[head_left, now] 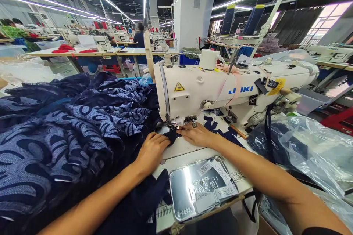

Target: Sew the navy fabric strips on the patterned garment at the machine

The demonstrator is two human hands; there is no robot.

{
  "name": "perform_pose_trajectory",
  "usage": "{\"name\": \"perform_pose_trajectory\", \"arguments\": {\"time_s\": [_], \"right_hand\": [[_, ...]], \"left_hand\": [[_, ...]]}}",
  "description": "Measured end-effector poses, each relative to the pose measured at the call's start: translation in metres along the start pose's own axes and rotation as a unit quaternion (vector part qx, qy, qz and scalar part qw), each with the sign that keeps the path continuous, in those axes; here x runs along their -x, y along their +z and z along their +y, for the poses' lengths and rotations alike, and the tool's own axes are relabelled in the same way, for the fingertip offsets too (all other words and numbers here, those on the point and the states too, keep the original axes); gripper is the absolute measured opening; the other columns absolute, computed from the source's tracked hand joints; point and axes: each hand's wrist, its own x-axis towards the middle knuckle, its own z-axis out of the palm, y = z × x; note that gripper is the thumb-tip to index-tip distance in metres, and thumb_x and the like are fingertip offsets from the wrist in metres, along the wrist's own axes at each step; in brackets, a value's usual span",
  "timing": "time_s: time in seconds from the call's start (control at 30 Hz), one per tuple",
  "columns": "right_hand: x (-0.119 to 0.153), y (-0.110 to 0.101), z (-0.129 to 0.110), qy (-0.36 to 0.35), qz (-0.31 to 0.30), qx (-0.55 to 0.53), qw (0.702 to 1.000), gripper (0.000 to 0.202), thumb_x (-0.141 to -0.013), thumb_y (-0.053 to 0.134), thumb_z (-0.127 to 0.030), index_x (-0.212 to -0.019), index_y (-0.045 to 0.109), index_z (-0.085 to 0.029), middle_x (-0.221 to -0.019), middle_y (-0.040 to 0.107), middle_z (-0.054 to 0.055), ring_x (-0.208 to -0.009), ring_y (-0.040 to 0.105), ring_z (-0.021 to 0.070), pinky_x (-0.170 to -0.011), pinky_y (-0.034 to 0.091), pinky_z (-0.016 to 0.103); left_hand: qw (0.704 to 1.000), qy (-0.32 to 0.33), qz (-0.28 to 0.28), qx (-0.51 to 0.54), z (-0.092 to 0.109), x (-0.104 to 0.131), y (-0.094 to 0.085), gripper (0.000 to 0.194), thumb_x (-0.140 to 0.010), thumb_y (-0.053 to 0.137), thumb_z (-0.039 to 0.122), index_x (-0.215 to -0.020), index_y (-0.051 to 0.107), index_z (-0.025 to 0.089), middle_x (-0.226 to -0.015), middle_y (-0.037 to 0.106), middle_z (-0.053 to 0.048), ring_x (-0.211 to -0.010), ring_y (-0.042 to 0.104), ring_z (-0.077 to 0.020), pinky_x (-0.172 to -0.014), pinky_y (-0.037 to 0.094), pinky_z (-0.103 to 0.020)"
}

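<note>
Navy fabric sat under the JUKI sewing machine, left grip half-curled over it, right grip bunched against it; couldn't tell if either pinched. Looked light, floppy, edges seemed best.

Plain dark navy fabric, partly hidden, lying on the white machine bed, below the sewing head

Dark sleeve edge on right arm; left hand, right hand bare
</note>
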Motion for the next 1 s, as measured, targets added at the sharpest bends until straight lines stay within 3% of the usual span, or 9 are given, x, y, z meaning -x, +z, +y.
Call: {"name": "perform_pose_trajectory", "arguments": {"time_s": [0.1,0.2,0.33,0.53,0.7,1.0], "right_hand": [[0.003,0.003,-0.007,-0.013,0.021,-0.013,1.0,0.023,-0.084,0.046,-0.018,-0.101,0.062,-0.013,-0.095,0.061,0.01,-0.082,0.057,0.0192,-0.068,0.047,0.03],[0.001,0.008,-0.015,-0.007,0.05,-0.022,0.998,0.019,-0.085,0.048,-0.02,-0.094,0.062,-0.014,-0.09,0.06,0.008,-0.081,0.055,0.0187,-0.065,0.047,0.028],[-0.003,0.015,-0.02,0.015,0.076,-0.028,0.997,0.013,-0.083,0.05,-0.017,-0.089,0.06,-0.013,-0.085,0.058,0.007,-0.079,0.053,0.0182,-0.07,0.047,0.031],[0.0,0.021,-0.012,-0.005,0.113,-0.095,0.989,0.014,-0.085,0.046,-0.014,-0.088,0.059,-0.014,-0.085,0.059,0.006,-0.079,0.053,0.0166,-0.071,0.047,0.03],[0.007,0.018,-0.005,-0.057,0.127,-0.151,0.979,0.02,-0.088,0.042,-0.019,-0.094,0.061,-0.016,-0.09,0.059,0.007,-0.082,0.053,0.0149,-0.07,0.049,0.028],[0.008,0.014,-0.006,-0.097,0.126,-0.063,0.985,0.023,-0.088,0.039,-0.015,-0.097,0.06,-0.013,-0.09,0.06,0.009,-0.083,0.052,0.0164,-0.071,0.049,0.03]], "left_hand": [[0.998,-0.028,-0.012,0.047,-0.012,-0.002,-0.007,0.029,-0.071,0.033,-0.002,-0.073,0.058,0.014,-0.082,0.064,-0.005,-0.079,0.057,-0.0161,-0.083,0.042,-0.033],[0.998,-0.047,-0.023,0.045,-0.016,-0.007,-0.011,0.024,-0.079,0.034,0.01,-0.068,0.055,0.014,-0.069,0.058,-0.004,-0.068,0.053,-0.0161,-0.077,0.042,-0.032],[0.999,-0.037,0.006,-0.01,-0.008,-0.009,-0.008,0.023,-0.083,0.041,0.024,-0.089,0.06,0.013,-0.079,0.057,-0.006,-0.078,0.051,-0.0196,-0.08,0.038,-0.037],[0.997,-0.041,-0.063,-0.017,0.002,-0.005,-0.003,0.035,-0.08,0.04,0.009,-0.11,0.057,0.017,-0.086,0.053,-0.008,-0.083,0.047,-0.0209,-0.073,0.036,-0.036],[0.992,-0.063,-0.1,0.052,-0.001,-0.007,-0.007,0.045,-0.076,0.04,0.0,-0.111,0.057,0.022,-0.088,0.052,-0.005,-0.085,0.046,-0.0188,-0.074,0.035,-0.033],[0.988,-0.035,-0.147,0.017,-0.007,-0.01,-0.014,0.045,-0.077,0.044,0.0,-0.113,0.056,0.026,-0.091,0.052,-0.007,-0.087,0.046,-0.0211,-0.073,0.035,-0.033]]}}
